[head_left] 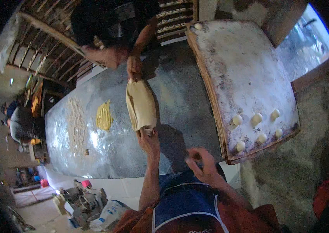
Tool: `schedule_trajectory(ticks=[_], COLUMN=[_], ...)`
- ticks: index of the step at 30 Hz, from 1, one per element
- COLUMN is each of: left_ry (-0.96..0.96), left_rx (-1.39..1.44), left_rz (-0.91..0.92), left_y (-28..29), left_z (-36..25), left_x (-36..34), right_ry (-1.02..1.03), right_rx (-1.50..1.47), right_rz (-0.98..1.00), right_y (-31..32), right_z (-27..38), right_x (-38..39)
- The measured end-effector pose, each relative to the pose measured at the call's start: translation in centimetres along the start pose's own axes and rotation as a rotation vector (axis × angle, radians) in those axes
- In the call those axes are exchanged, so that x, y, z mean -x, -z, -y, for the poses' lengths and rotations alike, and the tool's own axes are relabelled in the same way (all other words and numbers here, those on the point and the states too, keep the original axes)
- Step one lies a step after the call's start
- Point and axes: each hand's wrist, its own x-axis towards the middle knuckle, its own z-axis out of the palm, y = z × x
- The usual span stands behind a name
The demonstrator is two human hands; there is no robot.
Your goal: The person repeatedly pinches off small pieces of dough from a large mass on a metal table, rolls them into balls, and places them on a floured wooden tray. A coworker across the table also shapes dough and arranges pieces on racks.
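A long, folded sheet of pale dough [141,104] stretches across the grey metal table [184,105]. Its near end is gripped by my left hand [149,143], the fingers closed on the dough. A co-worker's hand [134,66] holds the far end, while that person's other hand [112,57] is blurred beside it. My right hand [204,165] hovers by the table's near edge, to the right of the dough, with its fingers curved and apart and nothing visible in them. Left of the dough lies a flat patch of yellow paste [104,115].
On the right, stacked boards [250,77] bear several small dough balls [257,118]. Thin pale strands [76,126] and a small brown piece [86,152] lie on the table's left part. Slatted racks [44,42] stand behind; another person [24,122] is far left.
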Motion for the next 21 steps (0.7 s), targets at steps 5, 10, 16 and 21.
schedule_trajectory(ticks=[5,10,16,21], left_ry=[-0.005,0.512,1.288,1.465], left_rx=[0.339,0.668,1.418,1.594], left_rz=[0.31,0.812,1.038,0.955], left_y=[5.1,13.6,4.5,3.2], left_z=[-2.6,-1.6,-0.5,1.8], left_x=[1.7,3.5,-2.1,-1.2], right_ry=[-0.586,-0.474,-0.083,-0.152], right_rx=[-0.485,-0.254,0.734,0.376], right_rz=[0.368,0.516,0.224,0.798], right_y=[-9.8,-13.6,-12.7,-10.2], right_z=[-7.9,-9.3,-4.0,3.6], right_x=[-10.1,-10.6,-4.9,-1.9])
